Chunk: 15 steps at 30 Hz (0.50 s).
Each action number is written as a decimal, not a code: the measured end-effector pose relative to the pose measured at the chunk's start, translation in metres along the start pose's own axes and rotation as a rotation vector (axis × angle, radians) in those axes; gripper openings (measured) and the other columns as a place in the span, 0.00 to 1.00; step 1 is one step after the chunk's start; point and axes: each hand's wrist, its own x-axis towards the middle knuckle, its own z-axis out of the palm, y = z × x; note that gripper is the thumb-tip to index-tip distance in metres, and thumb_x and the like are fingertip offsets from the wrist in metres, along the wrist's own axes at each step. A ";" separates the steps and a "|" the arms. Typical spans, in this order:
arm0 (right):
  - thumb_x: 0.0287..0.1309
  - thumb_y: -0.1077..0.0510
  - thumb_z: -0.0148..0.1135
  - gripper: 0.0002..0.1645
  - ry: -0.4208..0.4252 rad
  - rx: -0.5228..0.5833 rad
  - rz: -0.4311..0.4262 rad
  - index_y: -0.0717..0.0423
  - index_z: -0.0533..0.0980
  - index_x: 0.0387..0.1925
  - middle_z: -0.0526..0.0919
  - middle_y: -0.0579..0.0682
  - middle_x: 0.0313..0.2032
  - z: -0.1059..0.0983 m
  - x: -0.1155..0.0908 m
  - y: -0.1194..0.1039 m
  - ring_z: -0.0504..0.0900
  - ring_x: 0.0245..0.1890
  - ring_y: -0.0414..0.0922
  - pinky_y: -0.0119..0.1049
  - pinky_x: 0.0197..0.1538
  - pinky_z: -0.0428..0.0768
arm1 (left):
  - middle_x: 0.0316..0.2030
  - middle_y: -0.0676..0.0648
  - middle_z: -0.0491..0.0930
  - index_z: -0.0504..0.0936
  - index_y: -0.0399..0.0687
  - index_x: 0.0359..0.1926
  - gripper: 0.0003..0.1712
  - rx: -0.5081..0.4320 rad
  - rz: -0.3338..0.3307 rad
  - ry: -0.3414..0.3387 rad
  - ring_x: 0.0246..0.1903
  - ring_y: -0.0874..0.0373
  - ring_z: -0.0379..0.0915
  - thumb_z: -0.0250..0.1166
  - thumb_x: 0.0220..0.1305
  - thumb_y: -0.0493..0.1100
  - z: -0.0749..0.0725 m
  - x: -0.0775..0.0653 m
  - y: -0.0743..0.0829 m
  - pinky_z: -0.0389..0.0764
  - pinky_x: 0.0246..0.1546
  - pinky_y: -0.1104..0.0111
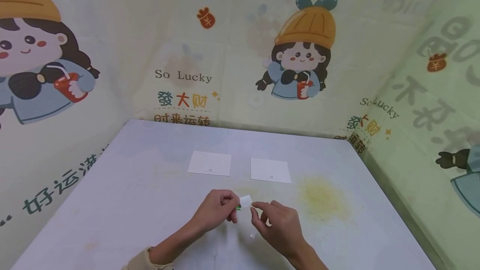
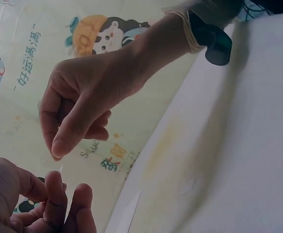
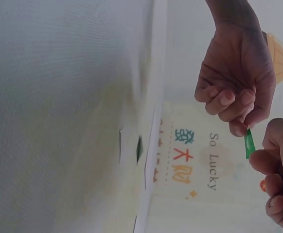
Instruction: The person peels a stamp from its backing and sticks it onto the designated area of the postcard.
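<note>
Between the two hands is a small flat piece (image 1: 245,201), white on the side seen in the head view and green in the right wrist view, perhaps a sticker or packet. My left hand (image 1: 217,209) pinches one end, its other fingers curled. A bit of green shows by the left fingertips. My right hand (image 1: 279,226) has thumb and index finger at the opposite edge; in the left wrist view these fingertips come together. Below the hands, a small clear scrap (image 1: 253,234) lies on the table.
Two white cards (image 1: 209,163) (image 1: 270,170) lie side by side on the white table (image 1: 112,186) beyond the hands. A yellowish stain (image 1: 324,197) marks the right side. Printed cartoon sheeting (image 1: 232,53) encloses the table. A dark green sliver (image 3: 139,149) shows in the right wrist view.
</note>
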 end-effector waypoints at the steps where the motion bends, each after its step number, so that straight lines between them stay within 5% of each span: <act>1: 0.71 0.51 0.55 0.16 0.004 -0.005 -0.038 0.54 0.85 0.34 0.76 0.36 0.14 0.000 0.001 0.000 0.66 0.14 0.30 0.14 0.21 0.63 | 0.18 0.47 0.81 0.85 0.36 0.38 0.11 -0.017 -0.006 -0.004 0.22 0.59 0.76 0.60 0.72 0.40 0.001 0.000 0.001 0.72 0.23 0.72; 7: 0.71 0.56 0.53 0.15 0.018 -0.086 -0.216 0.53 0.84 0.33 0.75 0.37 0.14 0.001 0.004 -0.003 0.63 0.12 0.30 0.13 0.20 0.59 | 0.16 0.50 0.78 0.85 0.33 0.35 0.15 -0.089 -0.064 -0.034 0.22 0.59 0.79 0.60 0.72 0.41 0.003 -0.001 0.004 0.81 0.30 0.67; 15: 0.72 0.59 0.49 0.16 -0.019 -0.122 -0.249 0.52 0.82 0.33 0.77 0.37 0.16 -0.002 0.002 -0.005 0.65 0.13 0.31 0.14 0.21 0.62 | 0.14 0.52 0.77 0.84 0.37 0.31 0.14 -0.136 -0.111 -0.057 0.21 0.60 0.79 0.61 0.70 0.42 0.004 0.000 0.003 0.80 0.29 0.69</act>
